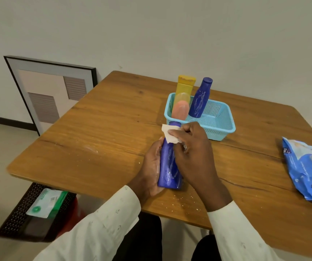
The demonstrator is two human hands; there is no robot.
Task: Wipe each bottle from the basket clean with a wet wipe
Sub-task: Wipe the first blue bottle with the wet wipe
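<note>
We start at the grip: our left hand (152,166) wraps around the lower body of the blue bottle (169,166), fingers curled behind it and thumb along its near side, holding it tilted above the table (95,138) with its cap end pointing away from us. Our right hand (191,147) pinches the white wet wipe (167,134) between curled fingers and presses it against the bottle's neck, just below the cap. Whitish streaks show along the bottle's body, so we judge it only partly cleaned, with the wiping at the upper end.

Just beyond the bottle stands the light blue basket (221,129), near the middle of the table. Three bottles are inside it: a yellow bottle (185,85) upright at the back left, a pink bottle (179,110) in front of that one, and a second dark blue bottle (201,98) leaning beside them, also marked with pale streaks. No bottle stands apart as finished, so we take the one in hand to be the first, with three left to do.

Well to the right lies the blue pack of wipes (307,166), near the table's edge. White crumbs are scattered on the table near us. Below, to the left, a dark perforated tray (15,219) carries a green and white packet (46,202), and a framed panel (47,91) leans against the wall.
</note>
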